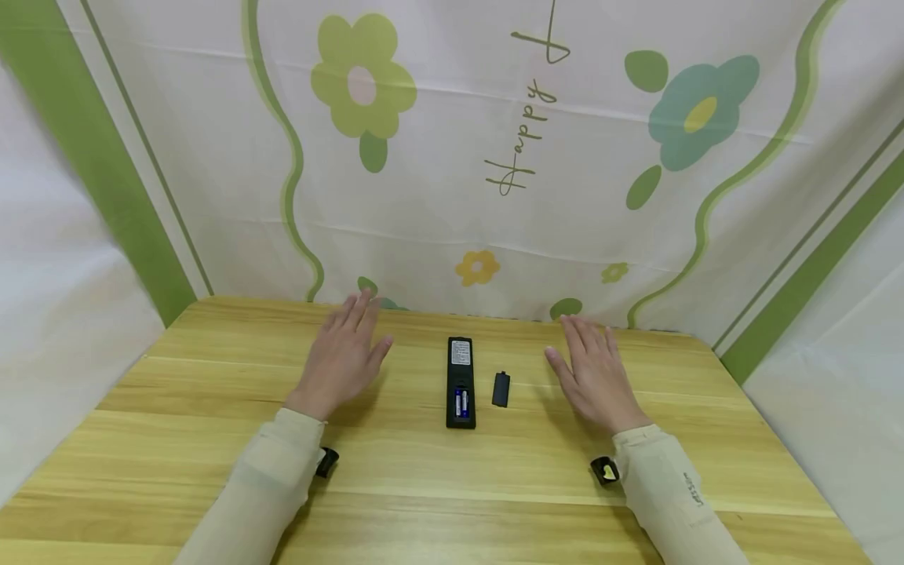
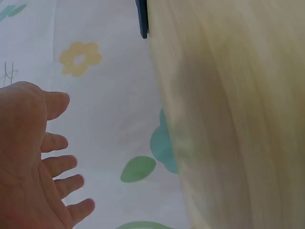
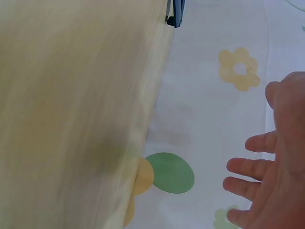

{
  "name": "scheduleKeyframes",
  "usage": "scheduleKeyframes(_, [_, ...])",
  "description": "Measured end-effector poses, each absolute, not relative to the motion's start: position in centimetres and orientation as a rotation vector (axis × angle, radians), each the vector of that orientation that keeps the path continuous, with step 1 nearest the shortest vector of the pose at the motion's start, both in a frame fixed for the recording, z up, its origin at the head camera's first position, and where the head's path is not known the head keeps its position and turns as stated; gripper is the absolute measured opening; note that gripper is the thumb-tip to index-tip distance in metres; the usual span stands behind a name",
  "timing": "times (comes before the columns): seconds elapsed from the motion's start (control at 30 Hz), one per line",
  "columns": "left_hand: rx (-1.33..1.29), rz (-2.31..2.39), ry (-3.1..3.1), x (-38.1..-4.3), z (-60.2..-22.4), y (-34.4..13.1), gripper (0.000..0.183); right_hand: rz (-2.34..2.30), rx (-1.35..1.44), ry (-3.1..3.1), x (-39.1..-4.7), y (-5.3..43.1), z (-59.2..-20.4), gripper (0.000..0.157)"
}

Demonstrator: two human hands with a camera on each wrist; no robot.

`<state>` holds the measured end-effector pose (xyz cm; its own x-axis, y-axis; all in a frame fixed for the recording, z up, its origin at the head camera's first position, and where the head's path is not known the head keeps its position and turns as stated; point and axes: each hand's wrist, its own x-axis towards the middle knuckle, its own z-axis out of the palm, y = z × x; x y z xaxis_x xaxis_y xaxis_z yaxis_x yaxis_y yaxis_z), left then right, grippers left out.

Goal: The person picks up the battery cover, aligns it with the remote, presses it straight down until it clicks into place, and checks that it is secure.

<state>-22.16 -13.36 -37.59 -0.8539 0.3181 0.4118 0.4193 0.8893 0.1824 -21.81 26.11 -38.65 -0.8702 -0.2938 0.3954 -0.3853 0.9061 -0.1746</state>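
Note:
A black remote control (image 1: pixel 461 375) lies face down in the middle of the wooden table, a white label (image 1: pixel 461 352) near its far end. Its battery compartment is uncovered, and two blue-and-white batteries (image 1: pixel 462 403) sit side by side inside. Just right of the remote is its small dark battery cover (image 1: pixel 501 389), apart from it. My left hand (image 1: pixel 337 359) is to the left of the remote, fingers extended and thumb apart, holding nothing. On the other side, beyond the cover, my right hand (image 1: pixel 595 375) is likewise spread and holds nothing. Both wrist views show relaxed fingers and bare palms.
The wooden table (image 1: pixel 417 510) ends at a white cloth backdrop (image 1: pixel 438 196) with printed flowers and lettering. Cloth also hangs at both sides. A dark band with a small device (image 1: pixel 605 470) is at my right wrist, another dark device (image 1: pixel 327 462) at my left.

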Motion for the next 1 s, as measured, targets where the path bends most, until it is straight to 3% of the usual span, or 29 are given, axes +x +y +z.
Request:
scheduleKeyframes(0.77, [-0.78,-0.702,-3.024,-20.3,-37.5,-8.3,0.063,0.422,0.505,-2.789,-21.3,25.4,-38.1,0.047])
scheduleKeyframes(1.0, [-0.846,-0.686,-3.094,-19.9,-37.9,-6.9,0.073,0.421,0.553,-2.806,-21.2,25.1,-38.1,0.046])
